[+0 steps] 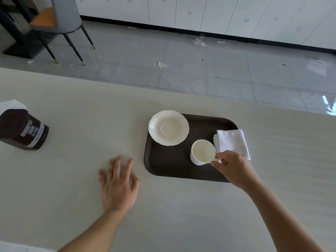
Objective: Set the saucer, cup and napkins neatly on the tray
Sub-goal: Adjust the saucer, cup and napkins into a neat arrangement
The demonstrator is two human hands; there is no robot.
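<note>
**Right hand on the cup handle, saucer and napkins half off the tray**

Head view: I see my right hand (234,166) reaching in from the lower right, its grip closed on the handle of the white cup (202,151). The fingers (217,159) pinch the handle at the cup's right side, so the cup sits just to the left of the hand. The cup is upright, empty, over the right-centre part of the dark brown tray (169,164); I cannot tell whether its base touches the tray.

My left hand (118,186) lies flat on the pale bench (72,179), fingers spread, grip open and holding nothing, just left of the tray's near left corner.

The white saucer (168,127) rests at the tray's far left corner, its far and left edges overhanging the rim. It stands apart from the cup, up and to the left of it.

The folded white napkins (231,142) lie at the tray's right edge, partly on the tray and partly over the bench, just behind my right hand and close beside the cup.

Far left on the bench stands a brown cocoa tin (25,130), well apart from the tray.
</note>
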